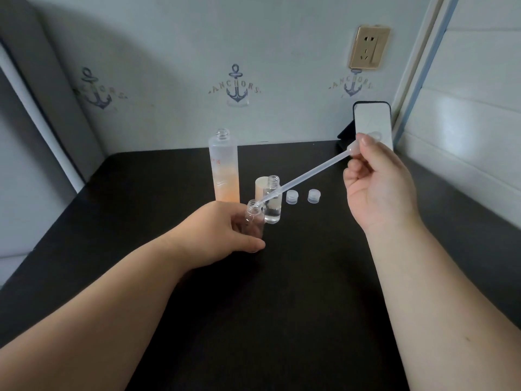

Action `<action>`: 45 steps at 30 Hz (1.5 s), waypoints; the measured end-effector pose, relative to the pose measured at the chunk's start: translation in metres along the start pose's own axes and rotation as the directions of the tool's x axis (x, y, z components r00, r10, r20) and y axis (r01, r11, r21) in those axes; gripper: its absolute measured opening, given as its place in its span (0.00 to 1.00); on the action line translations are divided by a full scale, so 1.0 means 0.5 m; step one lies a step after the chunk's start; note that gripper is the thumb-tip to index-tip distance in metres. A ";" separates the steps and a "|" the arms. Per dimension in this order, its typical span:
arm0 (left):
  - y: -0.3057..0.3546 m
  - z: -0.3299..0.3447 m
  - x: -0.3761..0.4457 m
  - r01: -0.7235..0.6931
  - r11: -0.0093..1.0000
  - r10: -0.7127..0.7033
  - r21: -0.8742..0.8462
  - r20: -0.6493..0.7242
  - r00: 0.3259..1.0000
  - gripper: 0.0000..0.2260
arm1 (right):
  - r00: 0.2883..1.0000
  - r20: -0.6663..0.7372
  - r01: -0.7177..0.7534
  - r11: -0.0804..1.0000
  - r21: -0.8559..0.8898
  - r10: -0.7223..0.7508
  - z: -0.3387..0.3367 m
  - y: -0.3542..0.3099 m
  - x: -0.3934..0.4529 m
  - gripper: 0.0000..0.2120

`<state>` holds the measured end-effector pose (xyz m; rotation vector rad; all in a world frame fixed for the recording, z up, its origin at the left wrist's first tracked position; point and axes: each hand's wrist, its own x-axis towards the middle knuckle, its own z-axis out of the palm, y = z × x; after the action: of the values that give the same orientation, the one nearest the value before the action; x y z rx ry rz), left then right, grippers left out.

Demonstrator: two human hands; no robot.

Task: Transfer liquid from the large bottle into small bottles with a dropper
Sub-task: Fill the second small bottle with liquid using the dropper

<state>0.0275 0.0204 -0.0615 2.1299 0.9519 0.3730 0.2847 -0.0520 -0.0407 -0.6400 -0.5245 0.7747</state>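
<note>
A tall frosted large bottle [224, 167] with orange liquid in its lower part stands uncapped at the back of the dark table [296, 277]. My left hand [222, 230] grips a small clear bottle [254, 218], tilted slightly. My right hand [377, 182] pinches the bulb of a translucent plastic dropper [304, 176], whose tip sits in the mouth of that small bottle. A second small clear bottle [273, 201] stands open just behind it, with some clear liquid at its bottom.
Two small clear caps [292, 196] [313, 196] lie to the right of the bottles. A frosted cap [260, 187] stands behind the second small bottle. A phone [372, 122] leans at the back right against the wall. A wall socket [368, 48] is above it.
</note>
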 end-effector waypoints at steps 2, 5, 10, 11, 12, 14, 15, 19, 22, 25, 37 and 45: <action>0.003 -0.002 -0.007 0.025 1.000 -0.025 -0.016 0.017 1.000 0.12 | 1.000 0.001 0.022 1.000 -0.021 -0.022 0.002 -0.003 0.000 0.02; -0.003 0.003 -0.018 0.023 0.999 -0.023 -0.035 0.002 1.000 0.10 | 0.998 0.015 0.056 0.997 -0.057 -0.055 0.006 -0.005 -0.005 0.04; -0.016 0.016 -0.028 -0.022 0.999 0.026 0.044 -0.091 0.996 0.12 | 0.997 0.024 0.077 0.995 -0.065 -0.076 0.005 -0.005 -0.011 0.05; -0.019 0.018 -0.028 -0.031 0.998 0.036 0.063 -0.093 0.995 0.13 | 0.996 0.023 0.082 0.995 -0.065 -0.080 0.003 -0.005 -0.010 0.05; -0.022 0.019 -0.027 -0.036 0.996 0.043 0.083 -0.093 0.995 0.14 | 0.996 0.022 0.083 0.994 -0.065 -0.082 0.002 -0.004 -0.009 0.06; -0.028 0.020 -0.026 -0.052 0.994 0.062 0.095 -0.100 0.993 0.15 | 0.997 0.035 0.077 0.995 -0.059 -0.075 0.001 -0.003 -0.007 0.07; -0.030 0.020 -0.027 -0.067 0.994 0.076 0.089 -0.102 0.992 0.15 | 0.997 0.045 0.070 0.996 -0.051 -0.067 0.000 -0.003 -0.006 0.07; -0.029 0.020 -0.027 -0.123 0.985 0.135 0.117 -0.106 0.985 0.11 | 0.999 0.033 0.016 1.000 0.016 -0.017 0.000 -0.002 -0.003 0.07; -0.031 0.015 -0.034 -0.182 0.983 0.182 0.015 -0.116 0.976 0.07 | 1.000 -0.011 -0.016 0.995 0.093 0.017 -0.004 0.000 -0.002 0.06; -0.034 0.010 -0.044 -0.258 0.938 0.172 -0.233 -0.333 0.927 0.09 | 0.999 -0.038 -0.034 0.992 0.124 0.039 -0.004 0.003 -0.003 0.06; -0.067 0.014 0.034 0.019 0.983 -0.103 -0.182 -0.461 0.881 0.32 | 0.994 -0.054 -0.086 0.988 0.125 0.093 0.005 0.013 -0.009 0.12; -0.068 0.016 0.031 -0.022 0.979 -0.085 -0.205 -0.501 0.861 0.15 | 0.993 -0.035 -0.110 0.984 0.143 0.116 0.009 0.014 -0.018 0.12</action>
<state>0.0249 0.0424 -0.0929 1.8532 1.1795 1.0107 0.2731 -0.0535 -0.0441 -0.5579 -0.3926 0.8949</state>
